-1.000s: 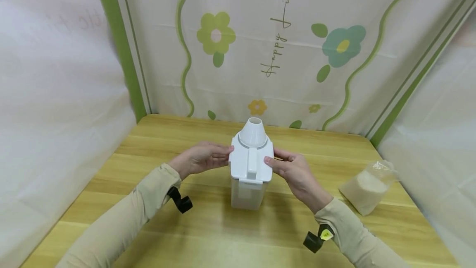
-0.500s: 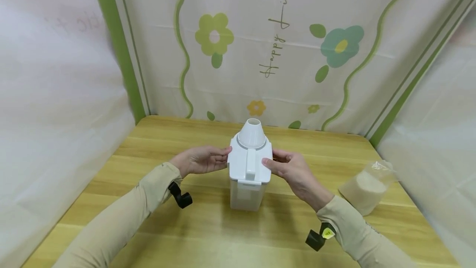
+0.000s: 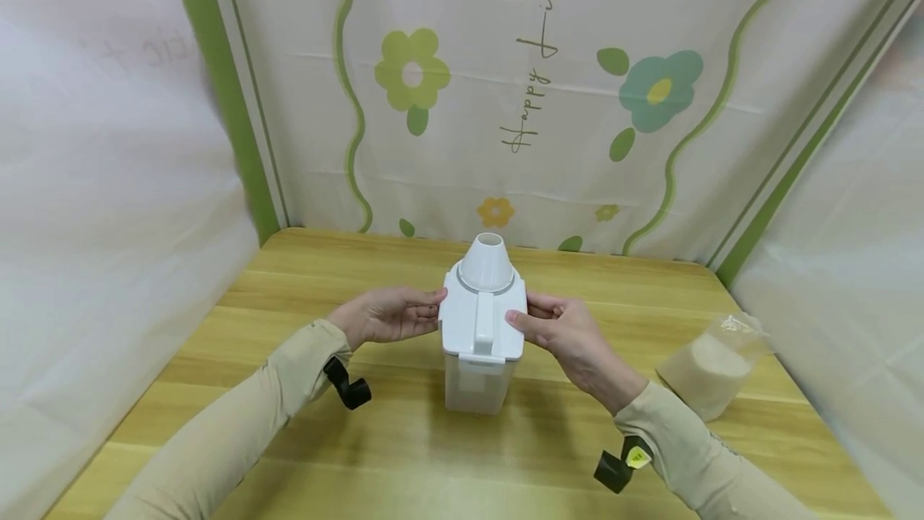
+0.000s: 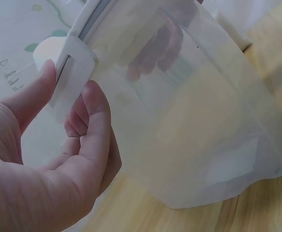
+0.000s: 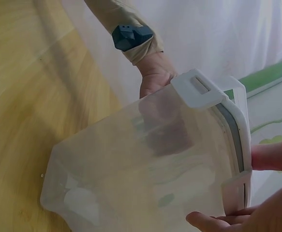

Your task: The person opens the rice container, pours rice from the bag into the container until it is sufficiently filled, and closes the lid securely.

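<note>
A translucent storage container (image 3: 478, 392) with a white lid (image 3: 462, 327) stands upright on the wooden table. The lid carries a raised handle and a white cone-shaped cap (image 3: 487, 267) with a round top. My left hand (image 3: 387, 315) is at the lid's left edge, thumb on top and curled fingers beneath, pinching a white side latch (image 4: 75, 72). At the opposite edge my right hand (image 3: 577, 343) has its thumb on the lid, its fingers curled below around another side latch (image 5: 235, 195). A third latch (image 5: 199, 89) shows on the container's end in the right wrist view.
A clear bag of pale grain (image 3: 711, 367) sits on the right of the table (image 3: 325, 440). Printed curtains (image 3: 462, 103) enclose the table at the back and both sides.
Both hands keep their places at the lid's two edges. The container and hands appear slightly lower and farther left in the head view, as does the backdrop's print.
</note>
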{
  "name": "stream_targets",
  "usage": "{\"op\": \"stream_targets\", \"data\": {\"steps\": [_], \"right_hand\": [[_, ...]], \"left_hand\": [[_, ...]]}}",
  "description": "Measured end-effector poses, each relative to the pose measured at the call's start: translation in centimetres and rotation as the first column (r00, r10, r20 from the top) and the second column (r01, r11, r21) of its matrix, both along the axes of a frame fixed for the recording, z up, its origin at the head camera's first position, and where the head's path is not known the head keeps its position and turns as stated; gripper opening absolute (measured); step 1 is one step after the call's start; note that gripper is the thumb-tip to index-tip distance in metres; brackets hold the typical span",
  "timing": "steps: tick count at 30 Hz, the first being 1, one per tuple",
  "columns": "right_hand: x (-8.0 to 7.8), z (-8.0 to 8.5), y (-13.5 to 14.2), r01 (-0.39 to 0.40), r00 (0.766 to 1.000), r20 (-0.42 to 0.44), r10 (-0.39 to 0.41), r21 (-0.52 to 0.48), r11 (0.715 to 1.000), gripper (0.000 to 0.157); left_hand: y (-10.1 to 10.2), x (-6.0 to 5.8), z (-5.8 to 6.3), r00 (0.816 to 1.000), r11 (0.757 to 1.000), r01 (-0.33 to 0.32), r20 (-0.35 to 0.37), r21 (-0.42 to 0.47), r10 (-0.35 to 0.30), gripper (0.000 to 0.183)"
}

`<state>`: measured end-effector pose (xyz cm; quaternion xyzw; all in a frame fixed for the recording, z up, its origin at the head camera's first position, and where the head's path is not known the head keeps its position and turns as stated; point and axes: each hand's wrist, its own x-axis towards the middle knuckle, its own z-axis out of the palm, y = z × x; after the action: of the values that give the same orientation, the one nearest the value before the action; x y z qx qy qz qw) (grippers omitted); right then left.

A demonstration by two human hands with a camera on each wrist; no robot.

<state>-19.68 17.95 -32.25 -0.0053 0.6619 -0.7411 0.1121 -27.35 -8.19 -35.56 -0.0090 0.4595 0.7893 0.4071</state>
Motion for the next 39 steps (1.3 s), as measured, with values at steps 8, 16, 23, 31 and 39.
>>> {"op": "stream_targets", "data": {"steps": [8, 16, 23, 31, 39], "right_hand": [[0.1, -0.3, -0.1, -0.003, 1.0, 0.016, 0.004, -0.018, 1.0, 0.064], [0.2, -0.2, -0.3, 0.011, 1.0, 0.02, -0.01, -0.026, 1.0, 0.063], [0.2, -0.3, -0.5, 0.018, 0.999, 0.026, -0.018, -0.026, 0.999, 0.064], [0.4, -0.1, -0.4, 0.042, 0.999, 0.002, -0.042, -0.001, 0.999, 0.063], [0.2, -0.1, -0.5, 0.042, 0.999, -0.001, -0.042, -0.002, 0.999, 0.066]], "left_hand": [[-0.1, 0.2, -0.4, 1.0, 1.0, -0.017, 0.019, -0.001, 0.017, 0.034], [-0.1, 0.4, -0.9, 0.997, 0.998, -0.053, 0.059, 0.025, 0.051, 0.037], [-0.2, 0.5, -1.2, 0.996, 0.997, -0.064, 0.059, 0.044, 0.061, 0.039], [0.3, 0.6, -1.3, 0.994, 0.992, -0.088, 0.073, 0.093, 0.082, 0.042], [0.3, 0.5, -1.7, 0.994, 0.987, -0.094, 0.074, 0.131, 0.085, 0.038]]}}
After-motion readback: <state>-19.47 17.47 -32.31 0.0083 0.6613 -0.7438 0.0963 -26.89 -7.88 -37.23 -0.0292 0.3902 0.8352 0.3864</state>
